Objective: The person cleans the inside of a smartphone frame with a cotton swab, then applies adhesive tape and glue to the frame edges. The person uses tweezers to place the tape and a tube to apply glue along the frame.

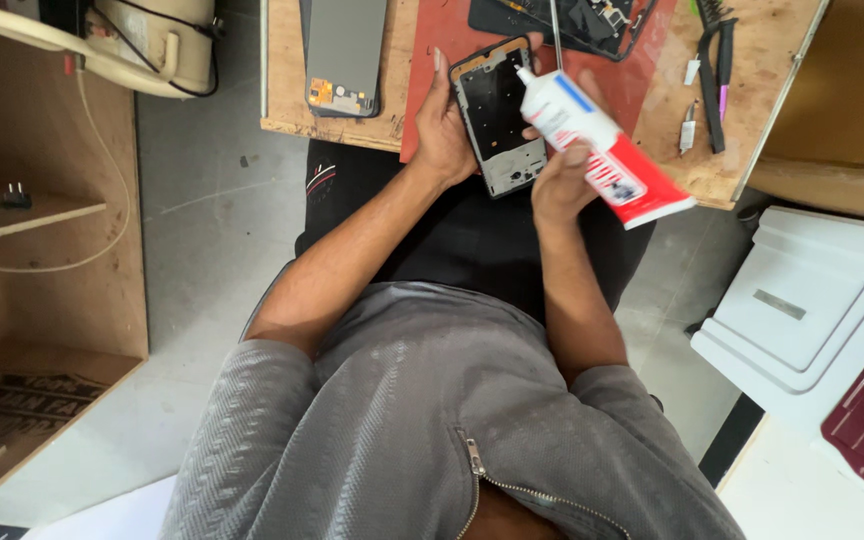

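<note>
Head view: left hand (444, 130) wrapped around edge of black phone frame (498, 112), fingers clamped on it, held over front edge of wooden bench (287, 80). Right hand (560, 182) gripping white-and-red glue tube (597, 150), fingers closed round it, nozzle touching frame's upper right rim. Detached screen panel (345, 55) lying flat near left, well apart.

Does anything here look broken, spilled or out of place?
Nothing looks spilled. The phone frame in the left hand is stripped open, its screen gone. A loose screen panel lies on the wooden bench. The right hand holds a glue tube at the frame's edge.
</note>
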